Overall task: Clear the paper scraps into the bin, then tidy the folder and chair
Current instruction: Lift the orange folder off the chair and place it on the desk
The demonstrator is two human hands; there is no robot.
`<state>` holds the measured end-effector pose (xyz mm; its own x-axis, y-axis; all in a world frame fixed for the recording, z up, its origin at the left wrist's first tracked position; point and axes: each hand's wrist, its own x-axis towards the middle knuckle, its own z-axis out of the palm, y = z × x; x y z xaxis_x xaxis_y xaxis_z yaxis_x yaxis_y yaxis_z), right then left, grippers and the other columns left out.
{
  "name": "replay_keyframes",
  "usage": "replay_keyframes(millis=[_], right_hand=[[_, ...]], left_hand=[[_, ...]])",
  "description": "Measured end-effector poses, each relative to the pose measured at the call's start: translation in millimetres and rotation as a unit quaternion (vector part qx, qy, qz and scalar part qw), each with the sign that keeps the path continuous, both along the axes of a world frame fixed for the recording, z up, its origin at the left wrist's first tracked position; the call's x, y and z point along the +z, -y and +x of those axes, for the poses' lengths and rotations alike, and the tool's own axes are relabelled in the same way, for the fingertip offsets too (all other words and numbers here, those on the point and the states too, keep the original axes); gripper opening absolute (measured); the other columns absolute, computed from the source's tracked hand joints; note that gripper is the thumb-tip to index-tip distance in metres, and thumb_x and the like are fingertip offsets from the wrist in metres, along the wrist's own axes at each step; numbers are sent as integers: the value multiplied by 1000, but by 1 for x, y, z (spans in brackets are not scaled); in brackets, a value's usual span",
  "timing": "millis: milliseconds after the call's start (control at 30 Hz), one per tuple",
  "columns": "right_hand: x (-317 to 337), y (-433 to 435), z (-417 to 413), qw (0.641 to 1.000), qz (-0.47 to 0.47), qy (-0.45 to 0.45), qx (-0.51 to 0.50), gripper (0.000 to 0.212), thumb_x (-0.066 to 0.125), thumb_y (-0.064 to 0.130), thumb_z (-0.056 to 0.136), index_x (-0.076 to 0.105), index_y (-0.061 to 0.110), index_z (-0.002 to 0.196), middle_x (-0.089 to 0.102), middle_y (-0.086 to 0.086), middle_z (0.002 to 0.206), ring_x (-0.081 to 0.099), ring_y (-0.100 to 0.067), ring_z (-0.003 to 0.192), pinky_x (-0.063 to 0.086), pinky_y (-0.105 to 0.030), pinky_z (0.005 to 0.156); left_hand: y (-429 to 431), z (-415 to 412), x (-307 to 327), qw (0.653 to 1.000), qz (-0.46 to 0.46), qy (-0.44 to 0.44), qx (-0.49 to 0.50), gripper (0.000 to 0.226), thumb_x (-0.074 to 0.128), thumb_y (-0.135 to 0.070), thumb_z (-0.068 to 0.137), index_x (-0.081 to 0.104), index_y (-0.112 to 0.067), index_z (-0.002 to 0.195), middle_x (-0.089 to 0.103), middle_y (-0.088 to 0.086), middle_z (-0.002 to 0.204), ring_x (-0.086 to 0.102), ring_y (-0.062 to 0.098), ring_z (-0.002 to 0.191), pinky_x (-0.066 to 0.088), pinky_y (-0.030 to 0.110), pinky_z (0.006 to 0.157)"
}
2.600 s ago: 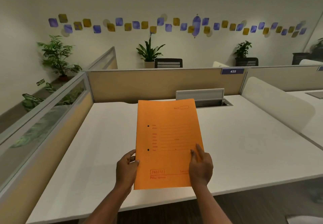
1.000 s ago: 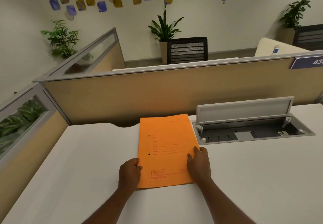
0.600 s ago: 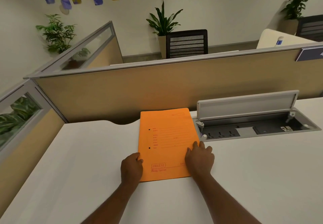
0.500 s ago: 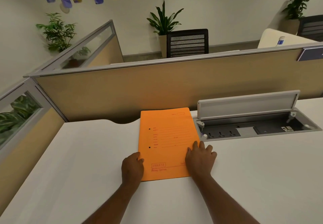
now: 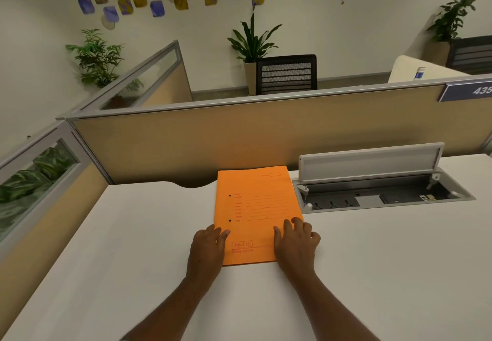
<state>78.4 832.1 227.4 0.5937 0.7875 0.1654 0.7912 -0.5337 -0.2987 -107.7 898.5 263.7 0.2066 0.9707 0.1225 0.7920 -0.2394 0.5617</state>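
Note:
The orange folder (image 5: 255, 202) lies flat on the white desk (image 5: 127, 239), its far edge close to the tan partition. My left hand (image 5: 207, 247) rests at the folder's lower left edge with the fingertips on the cover. My right hand (image 5: 295, 242) lies flat over the lower right corner with the fingers spread. Neither hand grips the folder. No paper scraps and no bin are in view.
Right of the folder an open cable box (image 5: 372, 197) with its grey lid raised is set into the desk. A tan partition (image 5: 213, 141) closes off the back and a glass-topped one (image 5: 34, 181) the left. A black mesh chair (image 5: 287, 74) and potted plants stand beyond.
The folder went from being held upright above the desk to lying flat at the back of it. Over the last half second my fingers have loosened and spread on its cover.

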Motion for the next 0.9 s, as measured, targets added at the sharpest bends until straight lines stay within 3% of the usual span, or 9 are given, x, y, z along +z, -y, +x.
replay_keyframes(millis=[133,200,300,367,433,600,733,900], right_hand=[[6,21,-13,998,54,13,32,30,50,40,94,63,14,104,65,-9,110,56,-31,101,40,-47,85],[10,31,-18,998,49,-21,43,42,42,46,96,55,15,122,59,-9,127,50,-30,118,34,-51,97],[16,47,-28,995,14,-80,61,72,20,63,94,16,19,151,19,-3,160,14,-25,147,5,-56,115],[20,59,-36,994,7,-79,75,81,8,71,87,-2,24,152,0,1,162,-4,-22,149,-9,-56,114],[25,73,-46,994,5,-72,83,86,2,75,82,-9,25,151,-8,1,161,-11,-21,148,-13,-55,114],[31,112,-77,995,-9,-62,79,91,-1,79,78,-13,24,150,-15,-2,160,-19,-21,146,-9,-54,117],[36,156,-108,996,-13,-46,75,97,-5,84,74,-14,23,150,-19,0,159,-22,-21,145,-17,-50,115],[47,215,-148,997,-18,-32,69,100,-4,85,74,-11,21,150,-19,0,159,-24,-20,144,-16,-51,115]], left_hand=[[18,-14,7,999,17,-9,-27,47,46,-42,94,57,-10,126,59,11,130,53,25,118,44,35,95],[27,-23,11,998,36,-29,-40,56,46,-46,92,44,-14,139,40,10,149,37,28,135,38,41,105],[40,-37,18,989,111,-70,-65,72,43,-55,89,22,-20,148,5,8,160,11,30,146,22,46,112],[50,-47,25,983,136,-97,-76,80,27,-68,86,11,-22,149,-3,7,159,2,28,145,12,45,113],[62,-59,28,980,143,-109,-87,86,13,-74,81,5,-23,149,-5,5,158,-2,27,146,7,43,115],[103,-91,31,981,138,-86,-106,87,10,-77,81,-2,-23,148,-6,1,158,-5,23,146,2,40,116],[141,-123,39,980,136,-88,-115,92,5,-81,77,-9,-23,146,-10,-1,156,-9,20,145,0,38,117],[185,-172,52,976,135,-101,-137,95,1,-82,75,-17,-22,145,-17,-3,156,-16,17,145,-6,31,115]])
